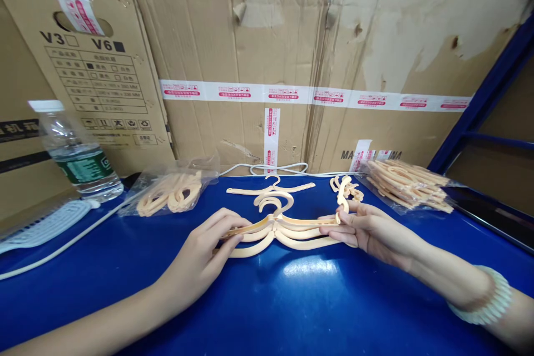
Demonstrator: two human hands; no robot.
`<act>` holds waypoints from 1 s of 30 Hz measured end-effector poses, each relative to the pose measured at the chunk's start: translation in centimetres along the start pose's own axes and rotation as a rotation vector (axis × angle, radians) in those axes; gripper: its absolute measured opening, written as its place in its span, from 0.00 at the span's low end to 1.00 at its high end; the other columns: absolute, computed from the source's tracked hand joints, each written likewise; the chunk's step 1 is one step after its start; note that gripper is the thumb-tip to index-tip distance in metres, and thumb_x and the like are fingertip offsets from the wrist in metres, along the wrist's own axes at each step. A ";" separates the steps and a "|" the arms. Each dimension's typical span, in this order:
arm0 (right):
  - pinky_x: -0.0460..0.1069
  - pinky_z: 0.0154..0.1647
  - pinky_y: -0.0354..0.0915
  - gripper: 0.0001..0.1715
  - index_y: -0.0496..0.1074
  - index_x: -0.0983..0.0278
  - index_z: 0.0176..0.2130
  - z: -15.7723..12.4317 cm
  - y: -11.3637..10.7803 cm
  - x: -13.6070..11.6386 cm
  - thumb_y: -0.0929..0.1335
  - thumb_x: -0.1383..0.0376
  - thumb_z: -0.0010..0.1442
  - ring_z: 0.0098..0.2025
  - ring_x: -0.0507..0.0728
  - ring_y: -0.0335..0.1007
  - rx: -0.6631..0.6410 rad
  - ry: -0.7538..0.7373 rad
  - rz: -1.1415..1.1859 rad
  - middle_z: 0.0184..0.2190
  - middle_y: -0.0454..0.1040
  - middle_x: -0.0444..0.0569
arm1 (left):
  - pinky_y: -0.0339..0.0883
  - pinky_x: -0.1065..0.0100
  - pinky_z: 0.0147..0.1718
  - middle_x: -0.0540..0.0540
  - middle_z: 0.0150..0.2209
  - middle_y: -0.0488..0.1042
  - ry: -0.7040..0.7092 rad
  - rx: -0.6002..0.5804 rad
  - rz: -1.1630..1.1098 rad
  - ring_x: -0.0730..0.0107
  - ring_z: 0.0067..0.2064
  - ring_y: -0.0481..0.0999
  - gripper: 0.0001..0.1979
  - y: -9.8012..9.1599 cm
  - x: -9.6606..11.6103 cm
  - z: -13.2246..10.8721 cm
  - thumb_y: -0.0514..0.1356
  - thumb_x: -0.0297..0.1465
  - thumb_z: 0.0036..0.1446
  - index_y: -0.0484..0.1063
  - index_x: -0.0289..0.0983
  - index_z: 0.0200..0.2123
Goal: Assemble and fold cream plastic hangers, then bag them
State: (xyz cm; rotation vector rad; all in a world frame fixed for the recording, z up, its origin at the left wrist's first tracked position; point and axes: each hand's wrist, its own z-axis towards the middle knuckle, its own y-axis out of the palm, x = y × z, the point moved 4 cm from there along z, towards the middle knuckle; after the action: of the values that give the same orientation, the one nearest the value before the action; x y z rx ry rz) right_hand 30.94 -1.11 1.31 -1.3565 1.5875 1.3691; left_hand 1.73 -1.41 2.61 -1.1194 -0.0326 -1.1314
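My left hand (219,242) is closed around the left arm of a peach plastic clothes hanger (306,221). Under and in front of it are more hangers (254,248) of the same kind, stacked together with their hooks pointing away from me. My right hand (369,228) pinches a small curved peach hook piece (342,192) at the right end of the top hanger; whether the piece is joined to the hanger I cannot tell. Behind the stack, a single hanger (275,190) lies flat. A little pile of loose hook pieces (356,193) lies just beyond my right hand.
On the blue table (267,311), a clear bag of curved peach pieces (171,192) lies left and bagged hangers (406,181) lie right. A water bottle (81,150), a pale hairbrush (50,222) and a white cable (79,239) are at left. Cardboard (233,133) walls the back.
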 end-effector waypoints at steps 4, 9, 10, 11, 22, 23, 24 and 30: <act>0.49 0.44 0.76 0.14 0.64 0.64 0.28 -0.2 0.3 0.0 0.74 0.71 0.53 0.41 0.61 0.80 0.009 -0.051 -0.029 0.35 0.79 0.55 | 0.68 0.68 0.43 0.46 0.43 0.72 0.007 0.001 0.009 0.66 0.44 0.73 0.11 0.0 0.0 -0.2 0.51 0.28 0.66 0.71 0.42 0.45; 0.50 0.41 0.77 0.18 0.64 0.64 0.29 -0.3 0.3 0.0 0.77 0.69 0.47 0.39 0.62 0.80 0.039 -0.126 -0.042 0.34 0.80 0.52 | 0.68 0.69 0.42 0.47 0.43 0.72 0.014 0.003 -0.001 0.67 0.44 0.73 0.11 0.0 0.1 -0.2 0.50 0.28 0.66 0.71 0.43 0.45; 0.51 0.41 0.77 0.19 0.64 0.63 0.29 -0.4 0.3 0.0 0.78 0.69 0.46 0.38 0.62 0.81 0.048 -0.147 -0.045 0.33 0.80 0.51 | 0.68 0.69 0.42 0.47 0.43 0.72 0.017 0.002 -0.002 0.67 0.44 0.73 0.11 0.0 0.2 -0.2 0.50 0.28 0.66 0.71 0.43 0.45; 0.51 0.40 0.77 0.20 0.64 0.63 0.30 -0.4 0.3 0.0 0.78 0.68 0.46 0.37 0.62 0.81 0.056 -0.167 -0.051 0.32 0.79 0.50 | 0.68 0.69 0.41 0.47 0.42 0.72 0.018 0.000 -0.001 0.67 0.44 0.73 0.11 0.0 0.2 -0.2 0.50 0.28 0.67 0.71 0.43 0.45; 0.45 0.31 0.74 0.21 0.65 0.60 0.36 -1.0 0.9 -0.6 0.77 0.65 0.48 0.30 0.55 0.79 0.072 -0.198 -0.014 0.28 0.76 0.42 | 0.69 0.70 0.38 0.49 0.42 0.71 -0.052 0.064 0.036 0.70 0.42 0.74 0.07 -0.1 -0.2 -0.1 0.54 0.30 0.64 0.69 0.43 0.45; 0.46 0.31 0.73 0.21 0.67 0.60 0.39 -0.9 0.8 -0.8 0.76 0.65 0.49 0.29 0.54 0.78 0.061 -0.209 -0.025 0.31 0.77 0.43 | 0.68 0.71 0.37 0.50 0.41 0.71 -0.050 0.073 0.048 0.70 0.41 0.73 0.07 -0.1 -0.2 -0.1 0.55 0.30 0.64 0.69 0.43 0.44; 0.46 0.31 0.73 0.21 0.68 0.60 0.42 -0.8 0.7 -1.0 0.76 0.65 0.50 0.28 0.53 0.77 0.045 -0.229 -0.041 0.34 0.77 0.44 | 0.68 0.71 0.37 0.50 0.41 0.71 -0.051 0.083 0.054 0.71 0.40 0.73 0.06 -0.2 -0.2 -0.1 0.55 0.30 0.64 0.69 0.42 0.43; 0.45 0.23 0.65 0.14 0.79 0.64 0.36 -0.2 -1.2 -3.5 0.75 0.58 0.51 0.20 0.47 0.63 0.007 -0.394 -0.117 0.24 0.73 0.44 | 0.69 0.71 0.36 0.49 0.40 0.71 -0.072 0.126 0.079 0.70 0.40 0.73 0.06 -0.5 -0.1 -0.1 0.54 0.32 0.65 0.70 0.41 0.41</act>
State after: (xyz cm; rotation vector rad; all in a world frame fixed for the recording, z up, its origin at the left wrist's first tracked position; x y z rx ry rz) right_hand 33.03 -0.21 4.19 -1.0744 1.2315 1.4504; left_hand 1.27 -1.34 2.86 -1.0398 -0.1131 -1.0046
